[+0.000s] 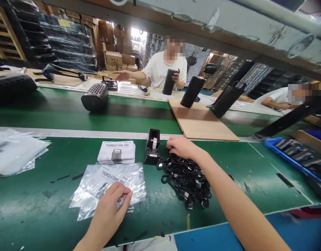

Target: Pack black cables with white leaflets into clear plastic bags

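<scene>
Cables (185,176) lay tangled beside the tape dispenser (152,146); your right hand (180,146) curled over them, grip unclear, and a tug could have dragged several. Your left hand (110,205) pressed flat on the slippery bag (108,183).

Left hand (112,202) presses a clear plastic bag holding a leaflet (110,183); right hand (181,146) reaches the tangled black cable pile (185,177), right of it.

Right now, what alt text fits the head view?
The left hand rests on a clear bag with a booklet inside, on a green table; the right hand touches a pile of black cables beside a tape dispenser.
</scene>
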`<state>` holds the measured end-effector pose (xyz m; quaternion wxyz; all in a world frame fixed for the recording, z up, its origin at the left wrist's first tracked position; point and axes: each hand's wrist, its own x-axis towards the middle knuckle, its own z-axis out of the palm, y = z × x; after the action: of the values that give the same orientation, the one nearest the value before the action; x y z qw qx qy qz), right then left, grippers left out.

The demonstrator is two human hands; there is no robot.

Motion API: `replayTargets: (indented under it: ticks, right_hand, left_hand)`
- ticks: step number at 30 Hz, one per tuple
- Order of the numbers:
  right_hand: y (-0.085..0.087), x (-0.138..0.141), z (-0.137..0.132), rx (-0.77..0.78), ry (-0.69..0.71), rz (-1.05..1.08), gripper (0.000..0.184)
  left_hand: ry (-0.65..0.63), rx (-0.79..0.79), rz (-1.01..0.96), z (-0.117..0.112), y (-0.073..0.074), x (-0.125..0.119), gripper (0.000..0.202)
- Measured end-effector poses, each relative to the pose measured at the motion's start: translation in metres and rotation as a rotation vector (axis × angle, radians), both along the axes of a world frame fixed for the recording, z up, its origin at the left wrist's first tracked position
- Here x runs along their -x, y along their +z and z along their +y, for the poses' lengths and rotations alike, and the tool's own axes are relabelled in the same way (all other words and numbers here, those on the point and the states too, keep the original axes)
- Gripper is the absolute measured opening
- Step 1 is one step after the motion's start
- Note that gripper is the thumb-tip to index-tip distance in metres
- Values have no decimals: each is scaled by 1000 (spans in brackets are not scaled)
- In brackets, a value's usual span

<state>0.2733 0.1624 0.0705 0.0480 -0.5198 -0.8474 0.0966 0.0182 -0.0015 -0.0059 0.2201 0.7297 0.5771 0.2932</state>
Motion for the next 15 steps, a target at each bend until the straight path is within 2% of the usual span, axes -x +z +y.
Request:
replayTargets:
  ticks: [2,4,5,6,7,8,9,10,12,15]
  right_hand:
    - [12,-12,-16,-100,-80,57,11]
    - [18,-14,-45,-185,-177,164,19]
    - [17,-9,-62,-201,-235,351,17]
    - [13,-1,-81,-150,-258,505,15]
    - [8,11,-100,-36,-251,608,13]
    - [1,25,-117,141,-198,659,13]
    - [-7,39,-131,267,-143,654,13]
    - [-15,53,-143,325,-103,611,14]
    - [-27,72,-155,351,-43,507,18]
    - [-32,81,-156,376,-19,358,23]
  left_hand:
    - [7,2,4,0,1,0,19]
    - [6,0,-1,0,1,-1,20]
    - [5,-1,-5,0,1,-1,20]
    - [5,0,-11,0,1,-2,20]
    - [6,1,-19,0,1,-2,19]
    - [11,1,-29,0,1,-2,18]
    - [16,4,-42,1,0,-2,18]
    - [22,10,-59,1,0,-2,17]
    - [40,27,-98,1,0,-1,17]
    - [92,50,-158,1,-1,2,17]
